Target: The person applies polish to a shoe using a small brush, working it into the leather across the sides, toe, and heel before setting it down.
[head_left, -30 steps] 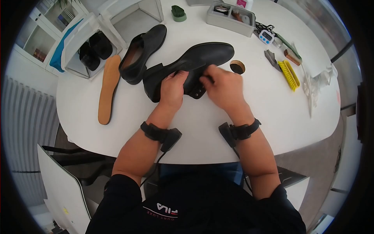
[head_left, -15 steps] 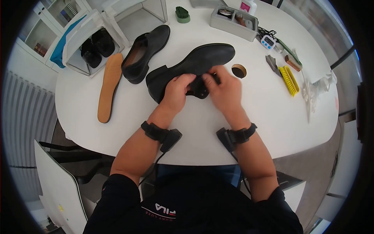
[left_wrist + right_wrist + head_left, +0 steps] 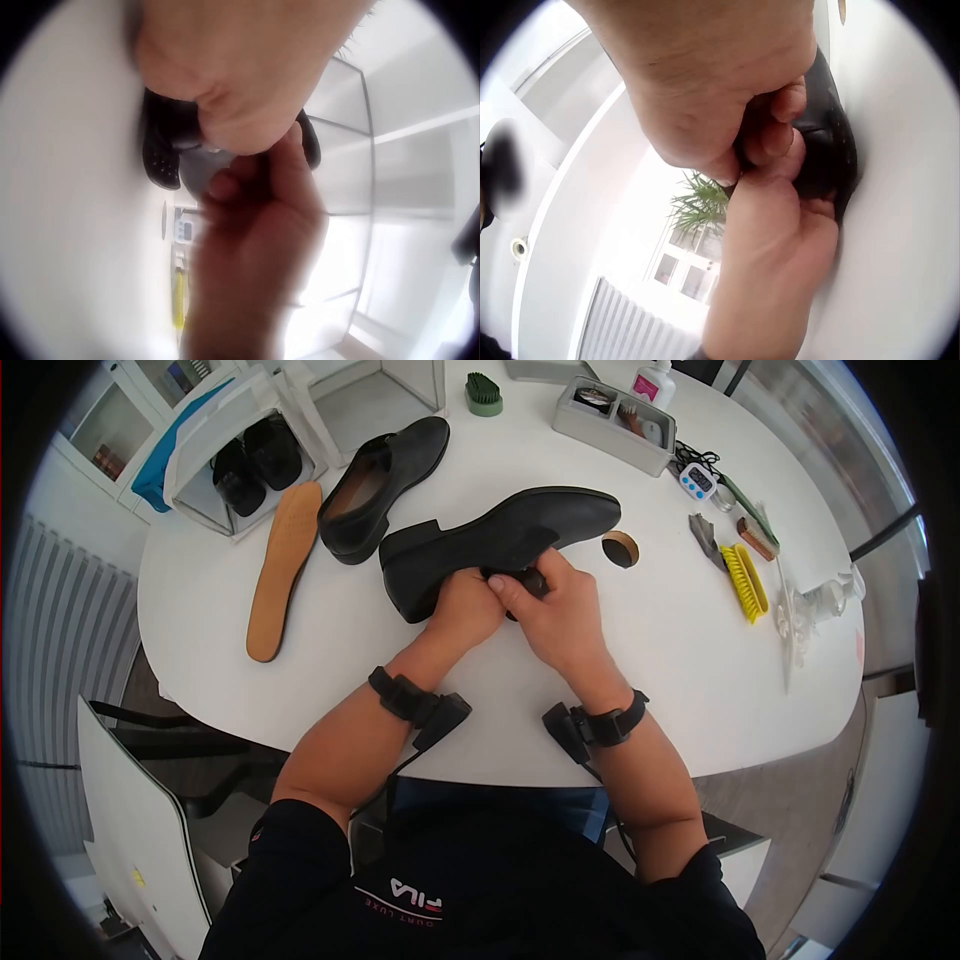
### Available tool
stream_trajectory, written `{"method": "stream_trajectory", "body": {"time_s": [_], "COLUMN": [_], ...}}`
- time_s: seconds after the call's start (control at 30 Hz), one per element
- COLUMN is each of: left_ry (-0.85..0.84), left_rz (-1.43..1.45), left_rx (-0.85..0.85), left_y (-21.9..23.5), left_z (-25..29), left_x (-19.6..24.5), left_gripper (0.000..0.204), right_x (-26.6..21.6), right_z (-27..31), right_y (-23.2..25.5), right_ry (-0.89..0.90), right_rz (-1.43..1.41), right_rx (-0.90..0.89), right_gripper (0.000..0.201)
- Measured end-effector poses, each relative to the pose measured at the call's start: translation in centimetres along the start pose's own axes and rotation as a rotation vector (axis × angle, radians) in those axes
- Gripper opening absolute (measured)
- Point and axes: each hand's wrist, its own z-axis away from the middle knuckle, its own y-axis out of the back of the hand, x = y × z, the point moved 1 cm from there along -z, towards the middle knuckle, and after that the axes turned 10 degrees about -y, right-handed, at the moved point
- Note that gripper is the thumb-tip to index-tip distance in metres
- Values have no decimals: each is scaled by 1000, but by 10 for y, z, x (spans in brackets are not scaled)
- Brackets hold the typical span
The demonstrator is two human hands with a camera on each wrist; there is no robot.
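Observation:
A black leather dress shoe point(image 3: 465, 548) lies on its side on the table, heel to the left and toe to the right. My left hand point(image 3: 468, 607) grips it at the opening, with most of its fingers hidden by the shoe. Close against it, my right hand point(image 3: 562, 610) pinches the upper near the lacing with curled fingers. In the left wrist view, an eyelet flap point(image 3: 160, 160) with small holes hangs below the left hand. Both hands meet at the opening in the right wrist view, where the dark leather point(image 3: 826, 142) shows beside the fingers.
Left of the held shoe lie a second black shoe point(image 3: 385, 490) and a tan insole point(image 3: 283, 575). A clear shoe box point(image 3: 190, 490) holds more black shoes. Toward the right are a grey tin point(image 3: 615, 440), a blue-white timer point(image 3: 698, 481), a yellow brush point(image 3: 745, 585) and a table hole point(image 3: 621, 550).
My left thumb has slid off the outside of the upper toward the opening. The right hand has come closer to the left, and the eyelets are now covered in the head view.

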Motion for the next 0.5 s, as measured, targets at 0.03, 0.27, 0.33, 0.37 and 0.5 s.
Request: {"method": "stream_trajectory", "body": {"time_s": [0.03,0.27,0.33,0.37,0.5], "left_ry": [-29,146,86,86,17], "left_rz": [33,-90,-194,-195,-231], "left_rx": [24,-48,-66,-64,-66], "left_y": [0,-5,-1,0,9], "left_z": [1,1,2,2,-3], "left_x": [-1,1,13,10,4], "left_gripper": [23,36,40,40,30], "right_x": [-1,-8,-4,3,15], "right_z": [-1,-2,-3,-4,-21], "right_y": [1,8,5,3,24], "right_ry": [58,-155,-193,-138,-161], "right_rz": [55,77,-13,-45,145], "right_rx": [-30,160,86,15,189], "right_gripper": [24,25,24,24,23]}}
